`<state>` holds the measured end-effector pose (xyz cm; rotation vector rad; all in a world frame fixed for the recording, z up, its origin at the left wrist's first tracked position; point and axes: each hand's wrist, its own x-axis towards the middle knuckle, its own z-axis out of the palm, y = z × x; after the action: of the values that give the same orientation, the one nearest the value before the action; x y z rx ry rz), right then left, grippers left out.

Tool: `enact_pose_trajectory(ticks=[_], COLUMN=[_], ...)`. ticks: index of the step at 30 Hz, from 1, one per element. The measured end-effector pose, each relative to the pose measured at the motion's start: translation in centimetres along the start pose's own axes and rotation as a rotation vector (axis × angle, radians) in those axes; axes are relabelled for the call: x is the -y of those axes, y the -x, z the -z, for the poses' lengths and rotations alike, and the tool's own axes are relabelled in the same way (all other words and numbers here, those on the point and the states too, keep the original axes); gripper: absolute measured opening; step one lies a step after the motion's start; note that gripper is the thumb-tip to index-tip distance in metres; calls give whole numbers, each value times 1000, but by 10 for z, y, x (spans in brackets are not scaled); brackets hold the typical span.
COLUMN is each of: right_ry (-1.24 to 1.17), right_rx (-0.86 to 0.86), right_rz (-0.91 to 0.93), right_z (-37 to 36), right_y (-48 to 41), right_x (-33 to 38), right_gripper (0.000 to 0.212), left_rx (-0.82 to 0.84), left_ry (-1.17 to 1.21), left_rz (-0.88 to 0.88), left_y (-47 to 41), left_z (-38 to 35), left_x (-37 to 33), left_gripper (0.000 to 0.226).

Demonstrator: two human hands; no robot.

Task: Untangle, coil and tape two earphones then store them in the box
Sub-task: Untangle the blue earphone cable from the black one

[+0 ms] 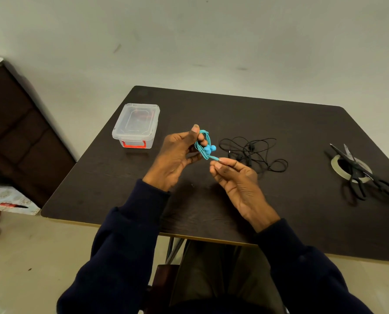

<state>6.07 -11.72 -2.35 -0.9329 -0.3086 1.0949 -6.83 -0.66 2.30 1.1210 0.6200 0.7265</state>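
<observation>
Left of the tangled black earphones (252, 152) on the table (211, 200), the left hand (177, 155) holds the coiled blue earphones (204, 145) round its fingers – the right hand (236, 177) pinches the plug end. Best to tuck that tail snugly before reaching for the tape (338, 164) to the right; the closed box (136, 124) sits farther left.

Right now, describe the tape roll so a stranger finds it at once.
On the dark table, look to the right side, where black scissors lie. The tape roll sits under them: a pale ring, the only round thing there.
</observation>
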Motion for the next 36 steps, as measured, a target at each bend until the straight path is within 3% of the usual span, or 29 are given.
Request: enact_pose_trajectory(ticks=[5,12,17,19,23,29,36], right_ry=[65,116,709,822,801,555,444], right_rx=[45,57,117,140,121,140,151], right_rz=[-67,92,496,576,572,366,372], right_z=[7,6,2,-2,0,9,12], right_y=[0,1,0,0,-3,0,4], right_x=[10,24,32,38,43,46,46], right_gripper=[37,37,49,48,38,26,26], left_rx=[38,91,78,87,106,120,133], left_ry=[-196,-325,-417,-443,-515,-617,-448], left_rz=[-141,-210,-240,-255,-292,-316,-263], left_y=[2,0,-1,-2,-4,-5,-3], left_z=[-9,-16,-23,-27,-30,-29,-32], left_x=[-7,-18,-20,-20,-21,-19,-17], left_gripper=[33,33,37,38,38,40,40])
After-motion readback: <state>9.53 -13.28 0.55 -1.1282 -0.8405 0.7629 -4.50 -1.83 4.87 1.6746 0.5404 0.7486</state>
